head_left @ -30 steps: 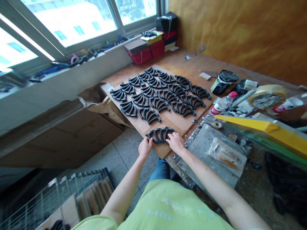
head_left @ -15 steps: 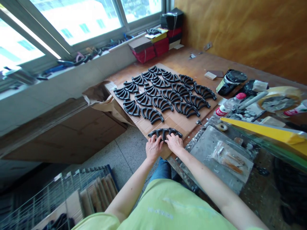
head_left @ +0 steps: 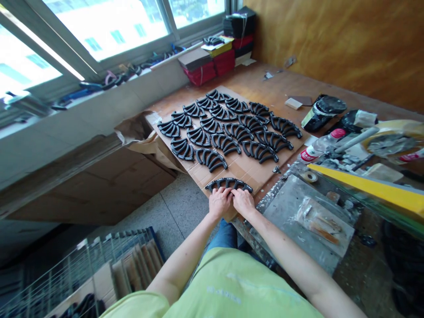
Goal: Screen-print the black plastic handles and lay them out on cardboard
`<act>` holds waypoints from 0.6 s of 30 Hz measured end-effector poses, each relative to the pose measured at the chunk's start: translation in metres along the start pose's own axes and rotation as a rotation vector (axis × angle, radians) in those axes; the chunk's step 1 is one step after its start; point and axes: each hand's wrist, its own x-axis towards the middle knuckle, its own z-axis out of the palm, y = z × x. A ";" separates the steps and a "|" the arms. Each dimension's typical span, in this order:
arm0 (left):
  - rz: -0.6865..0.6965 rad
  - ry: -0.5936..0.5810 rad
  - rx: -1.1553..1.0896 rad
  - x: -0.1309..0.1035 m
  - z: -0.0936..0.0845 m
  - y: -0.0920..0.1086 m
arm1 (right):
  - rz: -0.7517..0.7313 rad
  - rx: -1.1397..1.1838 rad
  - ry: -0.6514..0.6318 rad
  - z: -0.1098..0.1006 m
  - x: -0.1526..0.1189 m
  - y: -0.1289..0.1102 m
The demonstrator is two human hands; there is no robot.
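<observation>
Near the front corner of a cardboard sheet (head_left: 232,170) lies an arc of curved black pieces (head_left: 228,181), set side by side in a row. My left hand (head_left: 220,202) is at the middle of its lower edge, fingers curled onto the ends of the pieces. Right beside it, my right hand (head_left: 244,201) has its fingers bent onto the same arc, and the two hands nearly touch. Both sets of fingertips are partly hidden. Behind them, several fan-shaped groups of similar black pieces (head_left: 225,141) cover the sheet.
On the right stand a black paint-stained tub (head_left: 323,112), a bottle with a pink cap (head_left: 318,145), a roll of tape (head_left: 394,137) and a yellow-edged board (head_left: 367,183). Red and black stacks (head_left: 202,73) sit by the window. A wire rack (head_left: 82,274) is low at left.
My left hand has slid right along the arc toward my right hand, which stays near its place. The arc now looks more evenly curved and closed up.
</observation>
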 end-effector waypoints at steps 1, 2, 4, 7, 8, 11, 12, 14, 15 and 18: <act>-0.009 0.003 0.000 0.000 -0.001 0.003 | 0.004 0.016 0.019 0.000 -0.001 0.001; -0.013 0.010 0.001 0.001 -0.003 0.005 | 0.006 0.033 0.041 -0.001 -0.001 0.002; 0.004 0.028 -0.004 0.004 -0.007 0.012 | 0.010 0.063 0.085 -0.004 -0.002 0.005; 0.093 0.045 -0.008 0.022 -0.013 0.026 | 0.059 0.090 0.153 -0.013 0.000 0.018; 0.133 0.044 -0.006 0.032 -0.014 0.030 | 0.089 0.093 0.178 -0.017 0.002 0.024; 0.261 0.007 0.009 0.068 -0.014 0.043 | 0.184 0.086 0.226 -0.030 0.014 0.043; 0.300 -0.018 0.019 0.082 -0.013 0.046 | 0.217 0.083 0.226 -0.033 0.021 0.049; 0.346 -0.073 0.057 0.107 -0.009 0.048 | 0.275 0.085 0.201 -0.039 0.036 0.057; 0.357 -0.096 0.079 0.117 -0.008 0.048 | 0.293 0.094 0.183 -0.041 0.044 0.059; 0.389 -0.129 0.122 0.138 -0.004 0.043 | 0.274 0.154 0.157 -0.046 0.061 0.059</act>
